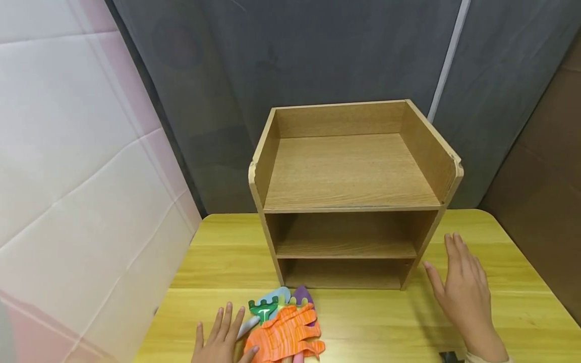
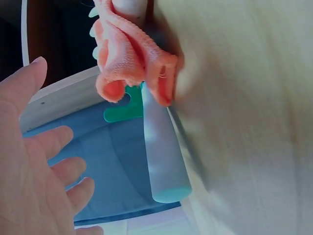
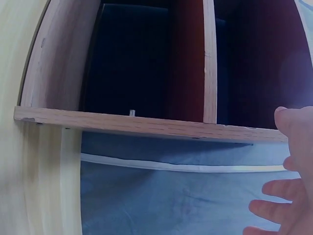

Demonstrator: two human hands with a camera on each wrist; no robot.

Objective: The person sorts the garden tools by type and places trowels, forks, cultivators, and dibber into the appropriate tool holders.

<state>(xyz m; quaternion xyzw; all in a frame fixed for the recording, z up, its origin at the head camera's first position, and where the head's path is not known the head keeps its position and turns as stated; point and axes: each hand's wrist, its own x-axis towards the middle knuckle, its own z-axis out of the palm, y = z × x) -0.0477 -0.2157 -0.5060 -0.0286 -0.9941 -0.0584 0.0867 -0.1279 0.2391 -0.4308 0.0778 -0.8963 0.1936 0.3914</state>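
Observation:
Fingers spread, my left hand hovers at the front left, beside an orange striped glove. The glove lies over a bundle of small garden tools: a green rake head, a purple trowel blade and a light blue blade. A grey handle sticks out under the glove in the left wrist view, apart from the left palm. My right hand is held with straight fingers to the right of a wooden shelf unit, holding nothing.
The shelf unit stands on a yellow wood-grain table, with an open top tray and two lower compartments. Behind it hangs a dark grey curtain. A white and pink panel borders the left, a brown one the right.

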